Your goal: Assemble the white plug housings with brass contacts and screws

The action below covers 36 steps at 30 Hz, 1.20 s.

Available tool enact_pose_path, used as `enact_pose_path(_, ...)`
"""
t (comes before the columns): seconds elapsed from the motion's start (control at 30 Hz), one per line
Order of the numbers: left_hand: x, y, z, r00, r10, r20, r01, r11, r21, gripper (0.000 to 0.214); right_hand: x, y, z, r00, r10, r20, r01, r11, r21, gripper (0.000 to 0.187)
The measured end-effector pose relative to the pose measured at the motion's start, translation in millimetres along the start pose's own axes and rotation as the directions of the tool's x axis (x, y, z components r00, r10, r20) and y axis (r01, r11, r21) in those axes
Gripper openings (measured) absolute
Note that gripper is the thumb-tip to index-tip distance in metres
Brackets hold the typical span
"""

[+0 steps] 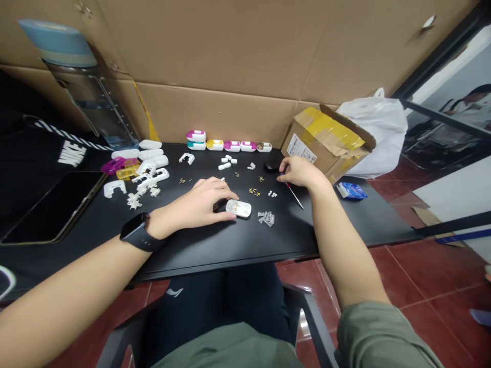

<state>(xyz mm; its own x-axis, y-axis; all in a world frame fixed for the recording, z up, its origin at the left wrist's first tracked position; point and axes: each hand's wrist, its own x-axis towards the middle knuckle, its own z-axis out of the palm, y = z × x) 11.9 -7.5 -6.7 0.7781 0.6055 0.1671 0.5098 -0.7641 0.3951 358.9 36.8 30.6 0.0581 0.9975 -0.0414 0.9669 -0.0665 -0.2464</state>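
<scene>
My left hand (209,204) rests on the table and pinches the left end of a white plastic shell (241,208) between thumb and forefinger. The shell lies with its hollow side up, and small brass-coloured parts show inside it. To the right, my right hand (301,171) has its fingers closed around the handle of a screwdriver (294,195), whose thin shaft slants down toward the tabletop. Between the hands lie brass pieces (253,192), small white pieces (272,193) and a heap of clear plastic pieces (266,219). Small screws (183,180) lie beyond my left hand.
Several white-and-coloured shells (232,146) line the back of the black table (184,245). White, purple and yellow plastic parts (148,174) are piled left, near a tablet-like device (53,204) and a bottle (95,102). A cardboard box (326,140) and blue packet (352,191) stand right.
</scene>
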Motion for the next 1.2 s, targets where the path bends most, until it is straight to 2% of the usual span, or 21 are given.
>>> enact_pose_path(0.1, -1, -6, -14.0, 0.988, -0.019, -0.151, 0.022, 1.0, 0.018, 0.063, 1, 1, 3, 0.999, -0.02, 0.044, 0.02, 1.0, 0.002, 0.022)
enact_pose_path(0.2, -5, -22, -36.3, 0.928, -0.106, -0.358, 0.131, 0.99, 0.047, 0.053, 1, 1, 5, 0.998, -0.038, 0.046, 0.038, 0.999, 0.003, 0.021)
enact_pose_path(0.27, -10, -35, -50.3, 0.885, -0.144, -0.443, 0.186, 0.981, 0.052, 0.046, 1, 0, 3, 0.999, -0.04, 0.023, 0.04, 0.999, 0.007, 0.017)
enact_pose_path(0.33, -13, -45, -59.1, 0.861, -0.188, -0.473, 0.242, 0.969, 0.054, 0.04, -2, -1, 0, 0.997, -0.07, -0.034, 0.071, 0.997, 0.026, 0.013)
enact_pose_path(0.4, -15, -51, -61.4, 0.856, -0.205, -0.475, 0.264, 0.962, 0.062, 0.038, -6, -3, -5, 0.981, -0.182, -0.069, 0.187, 0.979, 0.083, 0.01)
enact_pose_path(0.47, -14, -53, -58.5, 0.869, -0.201, -0.453, 0.258, 0.964, 0.068, 0.04, -12, -7, -12, 0.938, -0.346, 0.0, 0.339, 0.92, 0.196, 0.009)
enact_pose_path(0.53, -11, -53, -53.1, 0.891, -0.187, -0.413, 0.238, 0.968, 0.077, 0.041, -18, -11, -16, 0.851, -0.498, 0.166, 0.428, 0.842, 0.328, 0.017)
enact_pose_path(0.63, -8, -53, -44.9, 0.919, -0.164, -0.359, 0.208, 0.974, 0.089, 0.041, -24, -19, -17, 0.684, -0.624, 0.377, 0.473, 0.773, 0.422, 0.031)
enact_pose_path(0.67, -7, -53, -42.7, 0.924, -0.158, -0.349, 0.201, 0.976, 0.09, 0.041, -26, -22, -16, 0.644, -0.645, 0.411, 0.489, 0.76, 0.428, 0.033)
enact_pose_path(0.73, -6, -53, -39.1, 0.93, -0.146, -0.338, 0.186, 0.979, 0.088, 0.04, -27, -27, -12, 0.602, -0.666, 0.44, 0.518, 0.745, 0.419, 0.033)
enact_pose_path(0.83, -6, -52, -35.1, 0.938, -0.14, -0.318, 0.174, 0.981, 0.082, 0.04, -28, -35, -6, 0.574, -0.669, 0.472, 0.547, 0.742, 0.386, 0.025)
enact_pose_path(0.93, -5, -48, -32.7, 0.943, -0.149, -0.298, 0.175, 0.982, 0.064, 0.04, -30, -40, -4, 0.567, -0.664, 0.488, 0.558, 0.745, 0.365, 0.016)
enact_pose_path(1.2, -3, -46, -27.7, 0.953, -0.145, -0.267, 0.163, 0.986, 0.046, 0.041, -30, -39, 0, 0.618, -0.649, 0.444, 0.554, 0.76, 0.34, 0.011)
